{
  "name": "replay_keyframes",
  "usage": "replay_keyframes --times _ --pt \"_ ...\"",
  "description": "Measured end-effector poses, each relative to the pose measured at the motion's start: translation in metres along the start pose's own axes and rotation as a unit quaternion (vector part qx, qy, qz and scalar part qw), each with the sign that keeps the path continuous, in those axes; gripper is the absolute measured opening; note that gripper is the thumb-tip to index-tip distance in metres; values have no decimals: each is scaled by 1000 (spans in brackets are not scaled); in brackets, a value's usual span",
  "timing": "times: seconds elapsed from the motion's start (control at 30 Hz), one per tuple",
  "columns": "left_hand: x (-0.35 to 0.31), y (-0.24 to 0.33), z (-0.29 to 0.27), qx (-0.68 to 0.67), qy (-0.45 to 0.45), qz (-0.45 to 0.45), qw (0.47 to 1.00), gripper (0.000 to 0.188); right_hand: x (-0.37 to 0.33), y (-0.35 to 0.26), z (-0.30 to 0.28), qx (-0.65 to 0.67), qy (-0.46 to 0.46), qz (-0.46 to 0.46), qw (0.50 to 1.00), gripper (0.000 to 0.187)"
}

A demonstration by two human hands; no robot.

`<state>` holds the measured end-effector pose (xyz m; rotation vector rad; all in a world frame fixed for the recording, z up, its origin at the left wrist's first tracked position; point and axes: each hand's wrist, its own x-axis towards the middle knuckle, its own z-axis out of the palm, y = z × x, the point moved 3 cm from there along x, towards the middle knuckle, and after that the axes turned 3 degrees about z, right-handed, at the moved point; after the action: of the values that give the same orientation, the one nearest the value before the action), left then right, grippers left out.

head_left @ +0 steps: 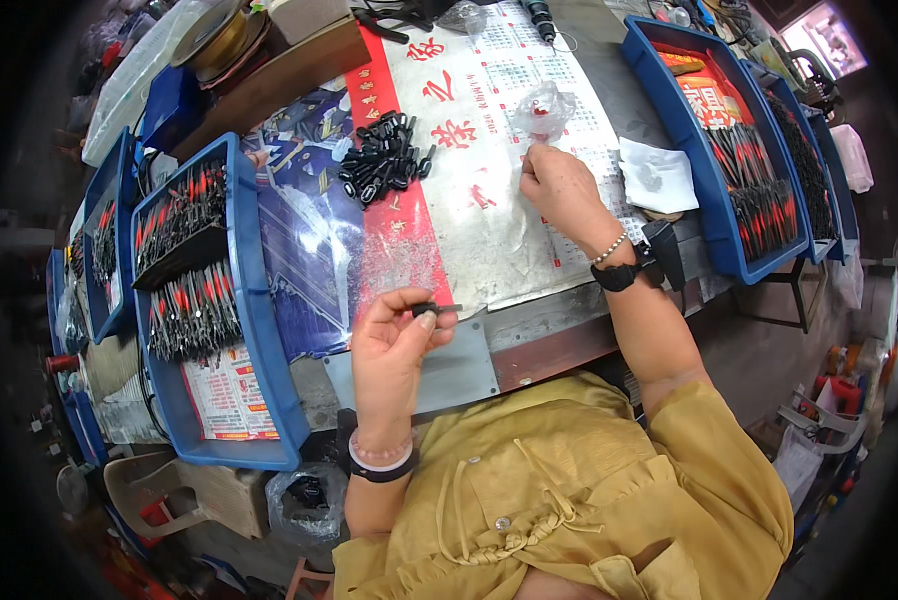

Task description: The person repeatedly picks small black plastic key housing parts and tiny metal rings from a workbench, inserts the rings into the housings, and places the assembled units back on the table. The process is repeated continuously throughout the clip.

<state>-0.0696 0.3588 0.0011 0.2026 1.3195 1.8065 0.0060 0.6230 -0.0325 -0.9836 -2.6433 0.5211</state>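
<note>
Black plug (427, 309) in L hand (394, 345), R hand (561, 185) by bag (543, 108)

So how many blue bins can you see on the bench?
At least 5: two at the left, the big left bin and another behind it; three at the right, front, middle, back. More may be hidden at the edges.

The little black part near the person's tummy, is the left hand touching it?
Touching. The head view shows the left hand pinching the small black part between thumb and fingertips, lifted above the table. The right hand is far from it.
</note>
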Motion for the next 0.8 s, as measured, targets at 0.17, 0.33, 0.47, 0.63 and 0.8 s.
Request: replay_keyframes --times 0.17,0.33,0.47,0.63,0.8 --pt "-15 -18 -18 -198 -10 -102 975 17 -20 -11 -20 228 -59 49 971 11" --pt "-23 -24 -17 -289 -43 -116 949 16 -71 -47 -30 536 -147 156 816 11" --pt "-23 -16 -3 -269 -55 -132 952 16 -99 -75 -32 587 -215 173 762 12" --pt "-36 -9 16 -96 -27 -98 990 29 -105 -91 -29 611 -208 148 749 12" --pt "-40 -1 16 -18 -37 -50 998 26 -111 -101 -27 619 -228 163 734 13"
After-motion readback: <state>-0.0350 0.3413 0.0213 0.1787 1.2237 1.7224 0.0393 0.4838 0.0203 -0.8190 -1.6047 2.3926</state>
